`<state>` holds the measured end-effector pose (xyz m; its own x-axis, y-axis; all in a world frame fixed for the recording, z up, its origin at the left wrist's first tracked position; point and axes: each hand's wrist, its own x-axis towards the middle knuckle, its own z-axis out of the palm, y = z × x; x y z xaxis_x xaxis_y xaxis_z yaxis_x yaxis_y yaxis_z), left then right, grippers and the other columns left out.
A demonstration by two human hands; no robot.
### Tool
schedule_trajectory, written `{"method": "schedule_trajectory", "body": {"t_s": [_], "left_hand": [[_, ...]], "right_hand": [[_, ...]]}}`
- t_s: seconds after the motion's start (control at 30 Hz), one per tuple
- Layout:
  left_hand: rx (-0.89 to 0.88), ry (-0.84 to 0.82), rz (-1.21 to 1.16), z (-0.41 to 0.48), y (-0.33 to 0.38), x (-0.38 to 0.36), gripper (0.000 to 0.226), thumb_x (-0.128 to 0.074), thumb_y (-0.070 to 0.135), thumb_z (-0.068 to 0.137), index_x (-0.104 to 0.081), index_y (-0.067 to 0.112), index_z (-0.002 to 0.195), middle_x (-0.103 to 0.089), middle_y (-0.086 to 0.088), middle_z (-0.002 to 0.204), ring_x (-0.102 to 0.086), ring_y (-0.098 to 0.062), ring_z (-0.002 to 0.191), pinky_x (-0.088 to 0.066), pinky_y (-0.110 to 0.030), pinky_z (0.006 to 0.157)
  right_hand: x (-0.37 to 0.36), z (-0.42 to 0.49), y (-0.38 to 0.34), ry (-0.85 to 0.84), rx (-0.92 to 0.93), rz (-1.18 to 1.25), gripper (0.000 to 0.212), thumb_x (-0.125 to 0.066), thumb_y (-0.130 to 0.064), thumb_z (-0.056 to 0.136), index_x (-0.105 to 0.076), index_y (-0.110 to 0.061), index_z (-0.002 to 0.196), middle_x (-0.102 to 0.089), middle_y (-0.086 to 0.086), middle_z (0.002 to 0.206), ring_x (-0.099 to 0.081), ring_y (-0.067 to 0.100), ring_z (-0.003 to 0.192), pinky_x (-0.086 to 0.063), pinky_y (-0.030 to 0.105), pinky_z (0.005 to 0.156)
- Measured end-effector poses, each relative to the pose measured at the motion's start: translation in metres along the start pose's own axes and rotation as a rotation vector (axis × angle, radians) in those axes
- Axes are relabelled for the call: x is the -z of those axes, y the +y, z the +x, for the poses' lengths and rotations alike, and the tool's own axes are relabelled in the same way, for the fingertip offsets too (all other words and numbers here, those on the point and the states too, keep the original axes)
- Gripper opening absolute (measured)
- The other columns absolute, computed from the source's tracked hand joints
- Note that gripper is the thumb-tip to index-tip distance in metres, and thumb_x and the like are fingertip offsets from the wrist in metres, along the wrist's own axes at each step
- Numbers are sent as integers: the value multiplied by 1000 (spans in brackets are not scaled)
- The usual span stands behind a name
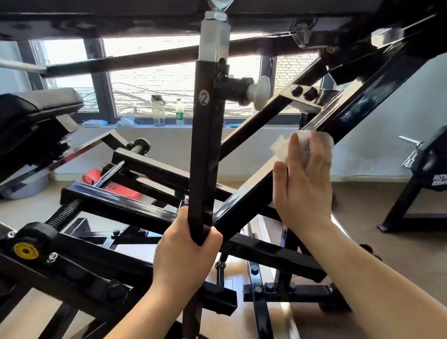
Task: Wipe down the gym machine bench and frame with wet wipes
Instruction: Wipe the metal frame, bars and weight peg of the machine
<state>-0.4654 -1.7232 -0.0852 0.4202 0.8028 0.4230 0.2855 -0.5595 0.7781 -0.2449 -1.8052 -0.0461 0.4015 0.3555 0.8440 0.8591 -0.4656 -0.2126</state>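
A black steel gym machine frame fills the view. My left hand (183, 258) grips the lower part of an upright black adjustment post (209, 148) marked with a white "2". My right hand (303, 183) holds a crumpled white wet wipe (303, 141) against a slanted black frame bar (353, 113) that rises to the upper right. The wipe bunches between my fingers and the bar. A black padded bench (33, 104) sits at the upper left, apart from both hands.
A white pull-pin knob (261, 93) sticks out of the post. A black weight plate (445, 161) hangs at the right. Two bottles (158, 110) and a wipes pack (95, 123) stand on the window sill. Red paper (122, 190) lies on the floor beneath crossing frame bars.
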Motion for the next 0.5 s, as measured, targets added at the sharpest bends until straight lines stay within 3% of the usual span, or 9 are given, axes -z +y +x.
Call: {"method": "schedule_trajectory", "body": {"t_s": [0.1,0.27,0.4,0.5], "left_hand": [[-5,-13,-13,1,-2,-2,19,-67,29,86,-49,32,82,-58,6,68,-58,-10,67,-45,-31,62],[-20,-25,-29,2,-5,-3,19,-67,30,88,-48,34,86,-59,6,68,-59,-10,66,-51,-34,63],[-76,-98,-9,3,-9,5,22,-67,41,92,-46,39,96,-60,9,76,-61,-7,73,-50,-29,65],[-97,-215,12,3,-14,19,24,-68,49,92,-49,41,103,-63,14,86,-60,2,84,-52,-24,72]], "right_hand": [[0,25,10,63,-17,-45,64,-26,-43,110,-9,-14,165,12,23,169,15,37,157,4,50,128],[-18,8,-14,139,-80,54,67,-30,-37,109,-13,0,162,8,36,164,11,49,154,3,59,126],[-60,-106,-62,-151,148,140,67,-34,-35,108,-10,-4,163,11,25,169,11,41,157,1,59,126],[-70,-141,-45,-269,389,74,66,-31,-39,108,-8,-13,165,8,14,172,5,33,159,-7,57,126]]}}
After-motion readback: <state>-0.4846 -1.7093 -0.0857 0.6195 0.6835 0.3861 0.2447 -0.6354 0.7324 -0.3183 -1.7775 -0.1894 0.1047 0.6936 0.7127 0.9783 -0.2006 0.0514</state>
